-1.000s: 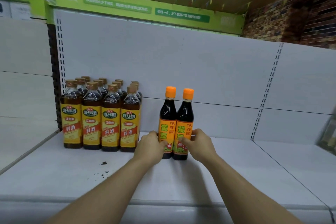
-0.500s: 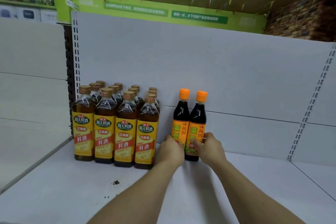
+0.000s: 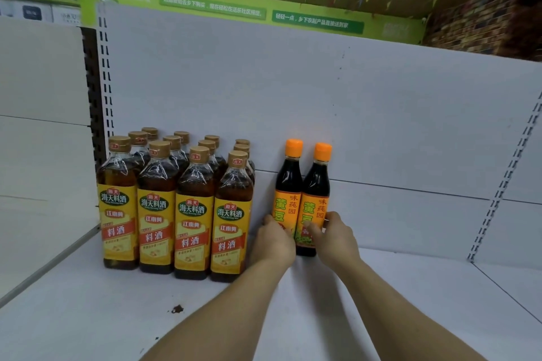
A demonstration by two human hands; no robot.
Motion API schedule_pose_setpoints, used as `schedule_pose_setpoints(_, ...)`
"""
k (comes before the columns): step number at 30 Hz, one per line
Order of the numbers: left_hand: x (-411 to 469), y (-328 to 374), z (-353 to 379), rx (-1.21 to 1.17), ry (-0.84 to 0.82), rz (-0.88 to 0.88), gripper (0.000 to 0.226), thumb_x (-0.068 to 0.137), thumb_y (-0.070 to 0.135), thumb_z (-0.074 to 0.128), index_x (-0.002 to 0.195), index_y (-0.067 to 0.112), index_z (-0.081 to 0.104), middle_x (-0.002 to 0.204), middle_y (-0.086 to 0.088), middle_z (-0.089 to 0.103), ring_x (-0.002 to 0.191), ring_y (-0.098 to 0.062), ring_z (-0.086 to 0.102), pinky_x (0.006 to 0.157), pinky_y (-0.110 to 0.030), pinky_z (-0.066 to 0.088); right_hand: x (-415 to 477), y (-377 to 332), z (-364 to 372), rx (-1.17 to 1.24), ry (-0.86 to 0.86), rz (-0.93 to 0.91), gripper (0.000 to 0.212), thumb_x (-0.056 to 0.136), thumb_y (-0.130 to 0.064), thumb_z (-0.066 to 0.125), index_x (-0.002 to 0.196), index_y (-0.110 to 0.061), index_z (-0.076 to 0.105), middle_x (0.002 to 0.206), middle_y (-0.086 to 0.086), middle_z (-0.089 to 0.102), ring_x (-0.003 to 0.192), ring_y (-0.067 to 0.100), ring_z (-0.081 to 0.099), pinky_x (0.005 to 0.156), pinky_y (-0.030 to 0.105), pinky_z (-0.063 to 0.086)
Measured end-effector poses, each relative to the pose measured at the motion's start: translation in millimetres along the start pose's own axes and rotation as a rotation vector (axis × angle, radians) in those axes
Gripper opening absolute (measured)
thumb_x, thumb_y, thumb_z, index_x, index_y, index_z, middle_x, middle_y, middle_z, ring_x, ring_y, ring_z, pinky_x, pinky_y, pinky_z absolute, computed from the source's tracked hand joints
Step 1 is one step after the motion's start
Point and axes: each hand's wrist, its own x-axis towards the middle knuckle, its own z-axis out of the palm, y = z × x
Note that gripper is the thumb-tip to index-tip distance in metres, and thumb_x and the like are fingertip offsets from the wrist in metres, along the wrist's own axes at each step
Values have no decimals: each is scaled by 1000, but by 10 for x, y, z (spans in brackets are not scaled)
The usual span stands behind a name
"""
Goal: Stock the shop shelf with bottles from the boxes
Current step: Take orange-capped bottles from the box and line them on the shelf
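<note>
Head: bottles (image 3: 289, 182) gripped btwn hands (image 3: 274, 243).

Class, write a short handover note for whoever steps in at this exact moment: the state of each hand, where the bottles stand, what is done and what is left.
Left hand: grips the lower body of the left dark bottle.
Right hand: pinches the label of the right dark bottle.
Both orange-capped bottles stand upright, side by side on the shelf, close to the back panel.
Done: a block of yellow-label bottles, four across the front, stands to their left with a gap between.
Left: let go of the pair, then probably fetch more from the boxes, which are out of view.
</note>
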Motion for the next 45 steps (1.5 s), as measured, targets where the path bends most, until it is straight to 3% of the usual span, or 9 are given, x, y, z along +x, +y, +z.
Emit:
schedule_pose_setpoints(5,-31,37,-42,32,-30,-5,32,105,37,53,132,20,48,126,-5,65,108,-31,64,81,-43,49,-51,-51,-90,-92,-44,4,45,99,-51,59,131,-19,51,118,2,68,98,23,65,84,40,55)
schedule_pose_setpoints(8,-139,73,-107,101,-60,-30,40,103,35,53,137,14,45,133,-10,62,115,-33,61,80,-41,46,-180,-57,-187,-262,-82,4,50,100,-51,58,131,-14,49,114,6,65,91,23,59,74,36,50)
schedule_pose_setpoints(10,-250,71,-158,162,-85,-39,42,102,31,53,138,12,44,134,-11,60,117,-34,60,85,-41,50,-299,-47,-266,-379,-114,-22,47,99,-50,57,129,-13,51,117,7,64,96,25,63,77,36,54)
schedule_pose_setpoints(15,-591,12,-271,337,-131,125,29,97,32,53,123,21,59,114,-4,66,98,-27,62,85,-39,55,-643,-15,-586,-525,-216,-120,45,101,-41,57,141,-22,53,130,4,64,106,22,65,84,34,55)
schedule_pose_setpoints(24,-1557,75,-409,485,-117,346,45,96,36,56,138,21,52,136,2,58,121,-24,56,80,-36,43,-1388,188,-1170,-552,-165,-123,45,102,-43,55,143,-25,52,135,1,61,117,22,60,84,33,48)
schedule_pose_setpoints(29,-2105,160,-395,472,-131,442,47,96,36,56,139,20,52,139,0,56,123,-25,54,83,-38,47,-1832,321,-1520,-578,-116,-82,44,101,-44,55,141,-26,53,138,0,59,121,23,58,92,35,48)
schedule_pose_setpoints(40,-3358,536,237,214,-312,832,43,96,34,57,137,24,54,133,4,56,123,-18,51,93,-40,51,-2780,1026,-2577,-587,55,135,40,100,-41,57,137,-25,57,128,1,63,114,23,59,82,33,46)
schedule_pose_setpoints(45,-3876,619,677,142,-390,990,40,95,29,57,134,23,54,127,4,58,121,-18,51,88,-37,47,-3241,1523,-2921,-567,170,256,33,99,-33,56,129,-21,61,116,6,68,93,25,61,69,32,43)
